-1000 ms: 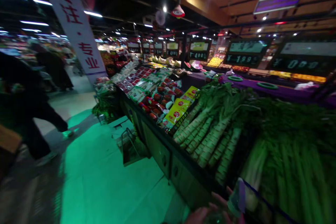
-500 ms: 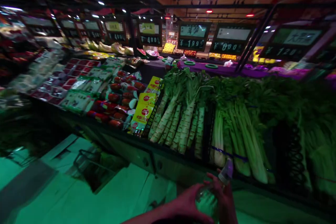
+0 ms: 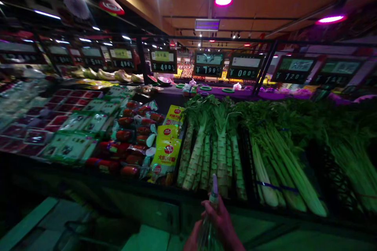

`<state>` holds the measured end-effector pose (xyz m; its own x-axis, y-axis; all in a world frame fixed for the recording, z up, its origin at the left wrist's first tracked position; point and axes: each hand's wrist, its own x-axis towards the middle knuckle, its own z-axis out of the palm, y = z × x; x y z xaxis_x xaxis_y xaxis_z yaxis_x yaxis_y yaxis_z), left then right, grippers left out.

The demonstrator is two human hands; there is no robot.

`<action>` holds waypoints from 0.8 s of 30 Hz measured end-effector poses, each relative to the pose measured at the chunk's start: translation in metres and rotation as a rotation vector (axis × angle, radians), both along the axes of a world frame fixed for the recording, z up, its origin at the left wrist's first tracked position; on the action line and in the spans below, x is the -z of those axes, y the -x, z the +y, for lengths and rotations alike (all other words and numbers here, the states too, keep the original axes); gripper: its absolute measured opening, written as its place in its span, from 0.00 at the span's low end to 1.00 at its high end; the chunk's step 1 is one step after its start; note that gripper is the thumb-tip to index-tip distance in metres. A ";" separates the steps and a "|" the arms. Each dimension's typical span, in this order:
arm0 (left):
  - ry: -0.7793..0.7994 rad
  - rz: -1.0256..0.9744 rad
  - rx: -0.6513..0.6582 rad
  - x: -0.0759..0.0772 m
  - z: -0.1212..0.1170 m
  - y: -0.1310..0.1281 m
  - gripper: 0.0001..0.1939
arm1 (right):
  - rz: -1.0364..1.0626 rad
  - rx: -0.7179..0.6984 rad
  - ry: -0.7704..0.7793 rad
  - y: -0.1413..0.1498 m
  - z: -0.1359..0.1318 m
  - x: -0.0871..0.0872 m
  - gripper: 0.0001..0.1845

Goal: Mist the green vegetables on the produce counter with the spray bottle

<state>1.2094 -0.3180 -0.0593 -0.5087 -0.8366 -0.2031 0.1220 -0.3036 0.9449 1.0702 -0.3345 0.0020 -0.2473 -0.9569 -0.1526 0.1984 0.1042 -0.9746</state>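
A clear spray bottle (image 3: 206, 236) with a pale purple nozzle stands upright at the bottom of the view. My right hand (image 3: 223, 221) wraps round its neck, fingers curled below the nozzle. On the bottle's left side my left hand (image 3: 194, 236) is closed against the body, partly cut off by the lower edge. Just beyond the nozzle lie thick stems of celtuce (image 3: 196, 160) with leafy tops. Bundles of celery (image 3: 287, 172), tied with purple bands, are to the right. Yellow packets (image 3: 166, 153) lie left of the celtuce.
Red sausage-like packs (image 3: 126, 135), green-white packets (image 3: 73, 147) and wrapped trays (image 3: 38, 136) fill the stand's left. Price signs (image 3: 208, 64) hang above the back ledge. A dark basket (image 3: 76, 233), dimly seen, is on the floor at lower left.
My view has tilted up and shifted. My hands and the spray bottle now appear further left, and the bottle has turned from a rightward lean to nearly upright. Both hands still hold it.
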 end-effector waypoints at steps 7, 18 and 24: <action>0.084 -0.105 -0.183 0.014 0.012 -0.062 0.60 | -0.067 -0.317 0.062 -0.070 -0.025 0.005 0.35; 0.067 -0.093 -0.207 -0.026 0.000 -0.055 0.57 | -0.045 -0.318 0.104 -0.067 -0.041 -0.012 0.27; 0.201 0.000 0.047 -0.041 -0.023 -0.009 0.52 | -0.046 -0.045 0.112 -0.009 -0.027 -0.025 0.31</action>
